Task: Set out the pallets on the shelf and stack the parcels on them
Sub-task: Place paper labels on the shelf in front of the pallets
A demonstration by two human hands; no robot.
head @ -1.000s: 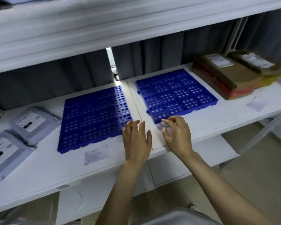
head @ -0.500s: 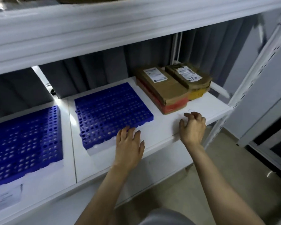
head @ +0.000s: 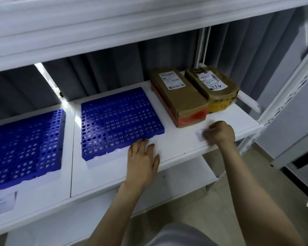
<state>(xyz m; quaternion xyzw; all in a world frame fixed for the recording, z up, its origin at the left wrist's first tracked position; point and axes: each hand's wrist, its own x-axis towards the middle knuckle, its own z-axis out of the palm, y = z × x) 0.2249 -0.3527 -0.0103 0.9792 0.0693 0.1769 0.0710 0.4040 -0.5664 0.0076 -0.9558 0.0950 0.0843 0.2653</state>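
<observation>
On the shelf (head: 176,146), far right end, head view.

Edges and room: right pallet (head: 121,119) lies flat, its front edge set back from the shelf lip. A narrow strip of white board with a seam separates it from the left pallet (head: 23,148), which is cut off by the frame edge. A wider bare strip runs between the right pallet and the parcels. Both parcels sit directly on the shelf, side by side and touching, near the curtain (head: 105,73): red-taped parcel (head: 180,98) just right of the pallet, yellow-taped parcel (head: 217,89) beyond it, near the post (head: 288,96). Bare board lies in front of them up to the lip.

Hands: my left hand (head: 142,160) lies flat and released on the board, fingertips at the right pallet's front right corner. My right hand (head: 220,133) has its fingers curled at the right edge of a slip (head: 199,135) lying in front of the red-taped parcel; blur, so I cannot tell whether it pinches the slip or only touches it.

Change over the last half second: right hand has gone from the bare board near the lip to the slip. Left hand stays at the same pallet corner. Pallets and parcels unmoved.

Writing: each parcel carries a printed white label, text too small to read. Yellow-taped parcel's label has handwritten digits, apparently "336". A printed sheet (head: 0,205) lies in front of the left pallet, illegible.
</observation>
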